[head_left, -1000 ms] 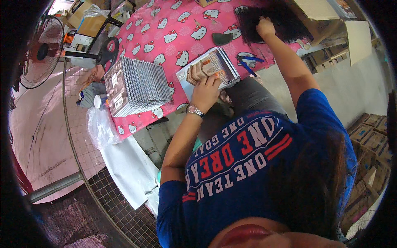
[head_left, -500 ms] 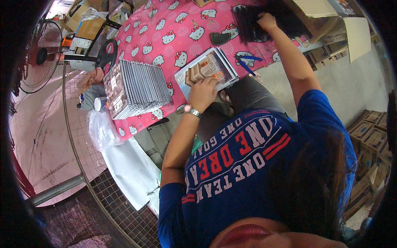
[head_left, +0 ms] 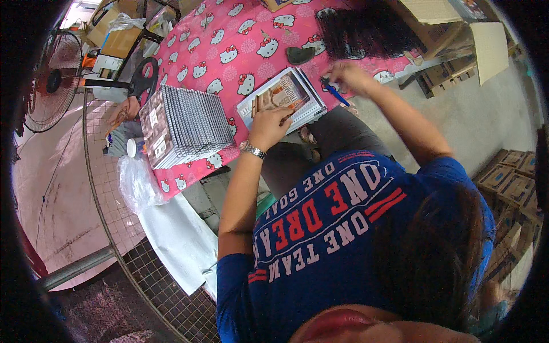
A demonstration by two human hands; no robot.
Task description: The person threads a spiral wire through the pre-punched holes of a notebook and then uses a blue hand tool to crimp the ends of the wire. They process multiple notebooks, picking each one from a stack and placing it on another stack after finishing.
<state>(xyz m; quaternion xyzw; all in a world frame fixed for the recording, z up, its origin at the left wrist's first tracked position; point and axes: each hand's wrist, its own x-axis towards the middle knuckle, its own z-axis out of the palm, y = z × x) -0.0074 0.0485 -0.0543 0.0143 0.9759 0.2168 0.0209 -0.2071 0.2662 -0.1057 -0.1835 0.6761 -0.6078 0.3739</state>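
Note:
My left hand (head_left: 270, 128), with a watch at the wrist, lies over the near edge of a picture-covered booklet (head_left: 289, 94). Its bent fingers press on the cover, and its thumb is hidden. The booklet tops a small stack at the table's front edge. Just right of it, my right hand (head_left: 350, 79) is raised, slightly blurred, with its fingers drawn together. Whatever is between them is too small to make out. Below that hand, blue-handled pliers (head_left: 336, 94) lie partly covered. Beyond is a pile of thin black strands, perhaps binding coils (head_left: 366, 31).
A tall stack of spiral-bound booklets (head_left: 191, 126) stands at left on the pink patterned tablecloth (head_left: 229, 54). A dark half-round piece (head_left: 300, 55) lies farther back. A fan (head_left: 54, 83), a plastic bag (head_left: 137, 183), a white jar (head_left: 135, 147) and cardboard boxes (head_left: 509, 177) surround the table.
My right hand has come back from the black pile toward the booklet and now hovers over the pliers. My left hand stays on the booklet, shifted slightly left.

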